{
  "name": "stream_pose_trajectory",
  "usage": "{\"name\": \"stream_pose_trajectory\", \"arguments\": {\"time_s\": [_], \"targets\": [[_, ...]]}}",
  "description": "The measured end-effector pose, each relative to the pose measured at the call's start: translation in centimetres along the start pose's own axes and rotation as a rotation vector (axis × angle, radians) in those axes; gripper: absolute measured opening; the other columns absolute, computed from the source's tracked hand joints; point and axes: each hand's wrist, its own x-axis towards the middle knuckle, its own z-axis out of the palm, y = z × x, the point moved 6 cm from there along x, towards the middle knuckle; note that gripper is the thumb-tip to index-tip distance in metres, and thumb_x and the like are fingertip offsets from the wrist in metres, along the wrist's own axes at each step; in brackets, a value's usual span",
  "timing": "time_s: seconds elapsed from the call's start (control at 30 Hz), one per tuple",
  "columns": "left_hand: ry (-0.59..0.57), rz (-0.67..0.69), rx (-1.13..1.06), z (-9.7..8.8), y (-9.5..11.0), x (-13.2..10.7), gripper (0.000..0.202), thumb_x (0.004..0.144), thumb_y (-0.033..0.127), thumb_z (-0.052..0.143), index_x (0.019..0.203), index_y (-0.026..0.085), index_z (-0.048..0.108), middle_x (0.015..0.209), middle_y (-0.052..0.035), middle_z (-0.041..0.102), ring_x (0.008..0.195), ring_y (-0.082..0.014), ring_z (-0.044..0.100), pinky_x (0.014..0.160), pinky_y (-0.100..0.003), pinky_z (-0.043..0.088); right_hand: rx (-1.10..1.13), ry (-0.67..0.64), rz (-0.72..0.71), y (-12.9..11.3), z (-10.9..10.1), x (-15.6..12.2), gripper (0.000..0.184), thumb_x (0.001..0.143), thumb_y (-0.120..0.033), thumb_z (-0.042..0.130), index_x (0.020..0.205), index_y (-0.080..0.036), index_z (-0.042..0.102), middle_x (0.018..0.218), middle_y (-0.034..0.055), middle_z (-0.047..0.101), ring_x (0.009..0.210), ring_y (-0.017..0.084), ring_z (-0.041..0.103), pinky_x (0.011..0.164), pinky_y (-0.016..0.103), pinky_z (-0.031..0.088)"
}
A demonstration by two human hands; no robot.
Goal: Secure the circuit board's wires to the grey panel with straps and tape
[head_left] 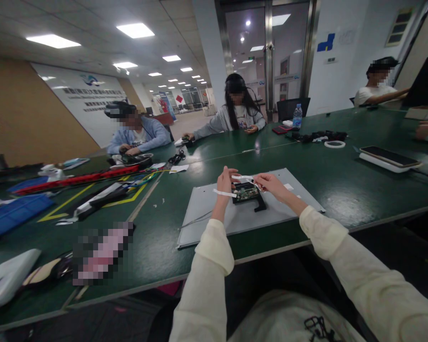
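Observation:
My left hand [227, 183] and my right hand [271, 185] are close together above a green circuit board [248, 192] in a black frame [260, 203]. A narrow white strip [241, 177] stretches between my fingertips. The right thumb and forefinger pinch its right end, while the left fingers close at its other end. A second white strip [224, 193] lies across my left wrist. Beneath the board is a flat grey panel [207, 209], resting near the table's front edge. My left fingers partly hide the board's far left corner.
The green table [157, 256] carries a pink pixelated item [103, 254], a blue tray [16, 213] and a black-and-white pouch-like item [100, 199] on the left. A phone [390, 156] on a white box, a tape roll [334, 144] and a bottle [297, 117] stand right. Several people sit around.

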Motion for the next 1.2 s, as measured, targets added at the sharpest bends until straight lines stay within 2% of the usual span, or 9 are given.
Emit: {"name": "stream_pose_trajectory", "arguments": {"time_s": [0.07,0.17,0.27,0.37,0.53,0.73,0.83,0.97,1.2], "targets": [[-0.176,-0.088,-0.147,1.0,0.0,-0.3,0.064,0.091,0.059,0.017,0.092,0.015,0.062,0.084,-0.0091,0.069,0.058,-0.0131,0.062,0.042,-0.022,0.037,-0.027,0.005,0.018,0.3,-0.1,0.1,0.037,0.077,-0.053,0.058,0.074,-0.016,0.057,0.059,-0.0043,0.045,0.053,0.007,0.039,0.050,0.019,0.030],[-0.318,-0.095,-0.159,1.8,0.3,-1.2,0.054,0.083,0.065,0.041,0.078,0.015,0.060,0.065,-0.0041,0.063,0.046,-0.0094,0.053,0.039,-0.019,0.030,-0.041,-0.005,0.020,0.8,-0.2,0.2,0.038,0.078,-0.055,0.057,0.074,-0.017,0.057,0.059,-0.0044,0.046,0.053,0.008,0.040,0.050,0.020,0.031],[-0.297,-0.035,-0.077,1.7,0.4,-1.8,0.041,0.076,0.057,0.057,0.067,0.017,0.055,0.051,0.0033,0.052,0.040,-0.0063,0.044,0.039,-0.018,0.028,-0.067,-0.006,0.020,1.3,-0.5,0.4,0.039,0.080,-0.055,0.054,0.075,-0.017,0.056,0.060,-0.0039,0.048,0.053,0.008,0.042,0.050,0.020,0.032],[-0.302,-0.025,-0.024,1.8,0.0,-2.6,0.035,0.078,0.049,0.056,0.063,0.017,0.053,0.047,0.0057,0.049,0.038,-0.0059,0.041,0.040,-0.018,0.030,-0.237,-0.024,0.006,1.6,-1.0,0.2,0.039,0.084,-0.053,0.049,0.071,-0.017,0.055,0.057,-0.0036,0.048,0.052,0.009,0.043,0.051,0.020,0.032],[-0.341,-0.009,0.149,2.4,-0.8,-4.6,0.034,0.081,0.043,0.054,0.058,0.018,0.050,0.045,0.0049,0.051,0.037,-0.0076,0.045,0.042,-0.020,0.036,-0.691,-0.047,-0.076,1.4,-2.0,-1.3,0.037,0.089,-0.041,0.045,0.064,-0.016,0.054,0.056,-0.0026,0.051,0.056,0.010,0.045,0.056,0.022,0.029],[-0.319,0.047,0.465,3.4,-1.0,-6.7,0.034,0.086,0.042,0.049,0.063,0.019,0.057,0.046,0.0020,0.055,0.043,-0.0125,0.054,0.050,-0.024,0.042,-1.001,0.004,-0.025,2.0,-3.2,-2.9,0.030,0.090,-0.033,0.047,0.071,-0.016,0.063,0.068,0.0034,0.062,0.063,0.013,0.050,0.058,0.024,0.027],[-0.291,0.123,0.647,3.8,-0.6,-7.1,0.030,0.087,0.037,0.050,0.066,0.018,0.062,0.052,-0.0022,0.060,0.059,-0.0173,0.062,0.062,-0.027,0.045,-1.078,0.003,0.007,2.1,-3.0,-3.2,0.031,0.092,-0.033,0.046,0.074,-0.016,0.065,0.072,0.0063,0.065,0.066,0.015,0.053,0.059,0.025,0.027],[-0.275,0.183,0.802,4.0,-0.3,-7.1,0.026,0.086,0.034,0.052,0.073,0.017,0.066,0.072,-0.0073,0.068,0.077,-0.0206,0.065,0.072,-0.029,0.046,-1.193,-0.011,0.052,1.8,-2.5,-3.7,0.030,0.092,-0.032,0.045,0.078,-0.016,0.067,0.077,0.0087,0.067,0.070,0.017,0.058,0.060,0.025,0.028],[-0.341,0.140,0.971,4.5,-0.1,-7.8,0.026,0.087,0.036,0.051,0.083,0.017,0.069,0.087,-0.0076,0.071,0.086,-0.0186,0.065,0.077,-0.027,0.047,-1.374,-0.031,0.117,1.4,-1.9,-4.5,0.030,0.092,-0.036,0.046,0.083,-0.017,0.066,0.083,0.0081,0.068,0.080,0.018,0.062,0.063,0.024,0.032]]}}
